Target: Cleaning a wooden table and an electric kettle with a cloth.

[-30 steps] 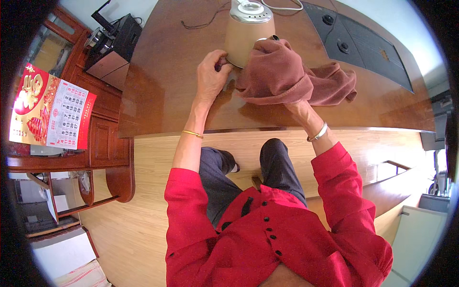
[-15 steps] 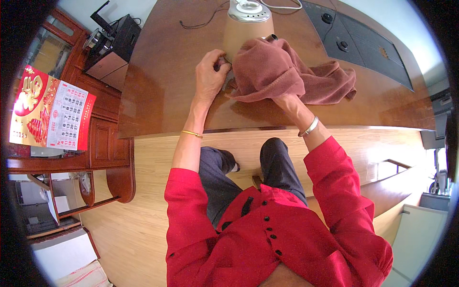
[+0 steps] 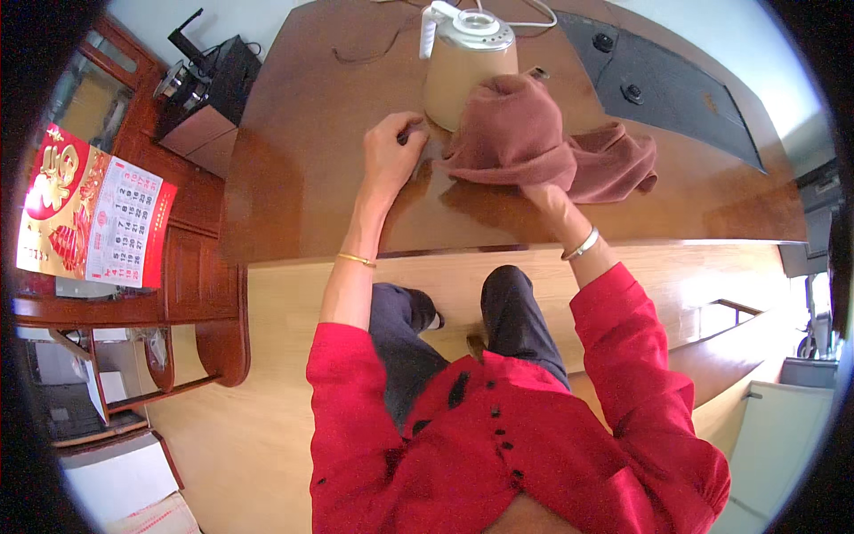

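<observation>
A reddish-brown cloth (image 3: 511,120) drapes over most of my right hand (image 3: 544,198), whose fingers are hidden in it and hold it bunched. The cloth rests against the right front of a tan, jug-shaped appliance (image 3: 471,67) with a silver top and a white handle. A loose end of the cloth trails to the right on the brown table (image 3: 307,178). Left of the appliance's base, my left hand (image 3: 394,151) is closed, thumb near the curled fingers, just above the tabletop. Whatever it may hold cannot be made out.
A dark panel with round knobs (image 3: 663,84) lies at the table's far right. A thin dark cord (image 3: 369,58) and a white cable (image 3: 538,20) lie toward the back. Left of the table stand a black box-like unit (image 3: 209,107), a red-and-gold calendar (image 3: 93,209) and a wooden cabinet (image 3: 200,280).
My left hand has come away from the appliance's base, slightly toward me. The cloth and my right hand have shifted a little to the right and nearer me. More of the appliance shows.
</observation>
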A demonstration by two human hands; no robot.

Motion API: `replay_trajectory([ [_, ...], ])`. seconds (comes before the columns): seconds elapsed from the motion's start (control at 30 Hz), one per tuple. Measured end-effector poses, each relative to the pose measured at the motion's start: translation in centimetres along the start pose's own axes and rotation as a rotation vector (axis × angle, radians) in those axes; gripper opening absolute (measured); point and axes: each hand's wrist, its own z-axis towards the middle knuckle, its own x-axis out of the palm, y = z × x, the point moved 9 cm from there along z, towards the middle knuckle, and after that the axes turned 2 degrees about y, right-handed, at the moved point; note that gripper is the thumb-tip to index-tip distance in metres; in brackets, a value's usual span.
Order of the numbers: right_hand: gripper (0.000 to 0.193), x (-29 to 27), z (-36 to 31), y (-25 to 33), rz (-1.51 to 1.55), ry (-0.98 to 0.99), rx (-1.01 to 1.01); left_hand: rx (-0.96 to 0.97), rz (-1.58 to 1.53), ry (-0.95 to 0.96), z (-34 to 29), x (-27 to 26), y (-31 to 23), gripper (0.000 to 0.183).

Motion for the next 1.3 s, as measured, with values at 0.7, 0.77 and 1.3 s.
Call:
replay_trajectory([
  [0.7,0.043,3.9,9.4,0.7,0.087,-0.040,-0.004,-0.028,-0.047,0.029,0.5,1.2,-1.8,0.025],
  [0.77,0.043,3.4,8.6,2.3,0.089,-0.052,-0.011,-0.030,-0.050,0.039,0.5,1.6,-2.4,0.024],
  [1.3,0.043,7.3,5.4,13.6,0.691,0.049,-0.114,0.131,-0.216,-0.167,14.7,-2.4,-7.1,0.044],
])
